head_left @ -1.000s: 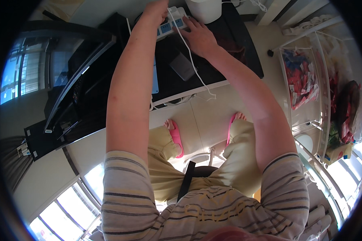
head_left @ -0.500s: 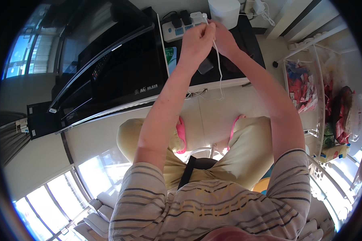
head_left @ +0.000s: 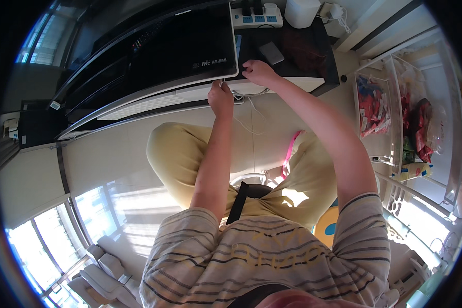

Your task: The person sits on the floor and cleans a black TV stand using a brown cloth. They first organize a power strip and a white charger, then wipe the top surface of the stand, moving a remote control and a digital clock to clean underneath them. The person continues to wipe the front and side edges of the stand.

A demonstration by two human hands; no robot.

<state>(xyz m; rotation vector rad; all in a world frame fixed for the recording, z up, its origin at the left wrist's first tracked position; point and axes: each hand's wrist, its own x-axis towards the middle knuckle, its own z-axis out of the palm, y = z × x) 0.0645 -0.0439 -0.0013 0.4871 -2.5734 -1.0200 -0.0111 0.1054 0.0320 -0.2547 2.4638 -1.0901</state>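
Note:
My left hand is closed at the lower right edge of the black glossy screen, with a bit of white cable end at its fingertips. From beside it a thin white cable hangs down over the floor. My right hand is held above the front edge of the black-topped cabinet, its fingers curled inward; whether they hold anything is hidden. Behind it lies a grey flat rectangular device. The white power strip at the back carries several plugs.
A white rounded box stands at the cabinet's back, near a wall outlet with a white plug. A dark reddish bundle lies on the right. A clear-sided rack holds red packets. My knees flank the floor before the cabinet.
Both hands have come away from the power strip toward me, and they have separated. My left hand has moved down to the screen's lower corner; my right hand is above the cabinet's front edge.

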